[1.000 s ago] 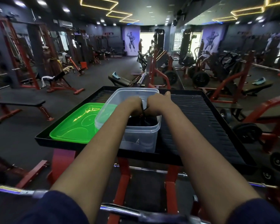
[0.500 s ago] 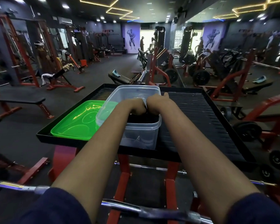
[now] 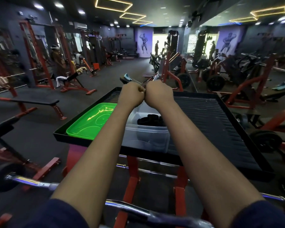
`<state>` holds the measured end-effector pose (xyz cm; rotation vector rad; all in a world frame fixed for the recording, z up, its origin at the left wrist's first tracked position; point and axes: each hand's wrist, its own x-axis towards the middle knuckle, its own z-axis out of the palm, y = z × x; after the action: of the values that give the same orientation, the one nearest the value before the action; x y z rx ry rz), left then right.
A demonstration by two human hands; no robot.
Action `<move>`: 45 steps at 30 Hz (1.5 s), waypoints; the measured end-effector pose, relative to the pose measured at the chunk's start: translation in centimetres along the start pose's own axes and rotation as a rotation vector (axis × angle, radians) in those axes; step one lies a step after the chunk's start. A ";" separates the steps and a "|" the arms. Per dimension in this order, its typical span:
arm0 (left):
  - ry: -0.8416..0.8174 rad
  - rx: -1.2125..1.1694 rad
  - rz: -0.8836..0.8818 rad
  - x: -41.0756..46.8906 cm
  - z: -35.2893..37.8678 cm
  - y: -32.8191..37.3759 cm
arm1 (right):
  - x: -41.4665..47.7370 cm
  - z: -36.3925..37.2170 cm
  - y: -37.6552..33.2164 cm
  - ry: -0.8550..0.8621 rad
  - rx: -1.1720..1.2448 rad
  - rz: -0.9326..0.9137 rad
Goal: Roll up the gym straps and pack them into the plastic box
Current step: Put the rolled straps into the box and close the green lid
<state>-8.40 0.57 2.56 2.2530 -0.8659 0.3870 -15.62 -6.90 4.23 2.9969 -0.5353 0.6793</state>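
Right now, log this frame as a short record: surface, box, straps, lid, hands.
tray: black, ribbed
plastic box: clear, open, on tray
straps: black, inside plastic box
lid: green, on tray, left of plastic box
left hand: fist, above plastic box
right hand: fist, touching left hand; any grip hidden

box (image 3: 148,139) and lid (image 3: 90,124) on tray (image 3: 217,119)

1. From where I stand, both arms wear dark navy cloth: the left sleeve (image 3: 56,214) and the right sleeve (image 3: 268,214) look plain and unmarked.
2. Each sleeve ends near the elbow, baring the left forearm (image 3: 97,153) and right forearm (image 3: 196,145).
3. The left hand (image 3: 130,96) and right hand (image 3: 160,94) are bare.
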 end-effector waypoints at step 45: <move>0.356 -0.144 -0.691 -8.8 -3.2 -19.2 | -2.2 10.7 -17.8 -0.207 0.221 -0.261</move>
<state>-1.93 17.40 -8.87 2.0988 0.0801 0.3638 -7.07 9.58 -5.46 3.2795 -0.0701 0.4378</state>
